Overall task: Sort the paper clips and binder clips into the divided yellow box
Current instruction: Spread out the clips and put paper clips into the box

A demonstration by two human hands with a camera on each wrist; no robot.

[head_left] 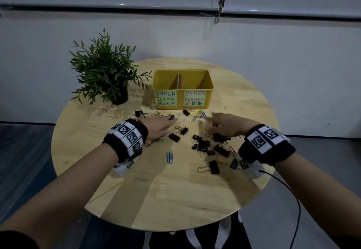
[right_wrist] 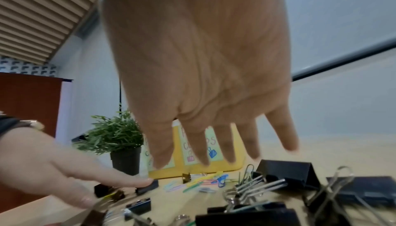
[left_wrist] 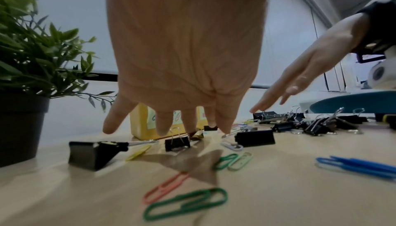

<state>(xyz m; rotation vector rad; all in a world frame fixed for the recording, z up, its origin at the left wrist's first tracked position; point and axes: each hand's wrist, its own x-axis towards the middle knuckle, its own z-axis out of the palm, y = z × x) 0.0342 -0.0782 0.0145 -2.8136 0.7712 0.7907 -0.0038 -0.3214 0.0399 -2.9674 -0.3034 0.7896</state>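
The yellow box [head_left: 182,89] stands at the back of the round table, split by a cardboard divider [head_left: 178,81]; its left label reads PAPER CLIPS, its right PAPER CLAMPS. My left hand [head_left: 168,120] hovers palm down with straight, spread fingers [left_wrist: 163,128] holding nothing, its tips by a small black binder clip [head_left: 171,117]. My right hand [head_left: 212,120] is likewise spread and empty over a large binder clip [right_wrist: 285,172]. A heap of black binder clips [head_left: 203,145] lies below it. Coloured paper clips [head_left: 198,116] lie before the box; green ones [left_wrist: 186,202] lie under my left wrist.
A potted plant [head_left: 105,73] stands left of the box, near my left hand. Two blue paper clips [head_left: 169,157] and a lone binder clip [head_left: 214,167] lie nearer me. A black cable [head_left: 289,190] hangs off my right wrist over the table's edge.
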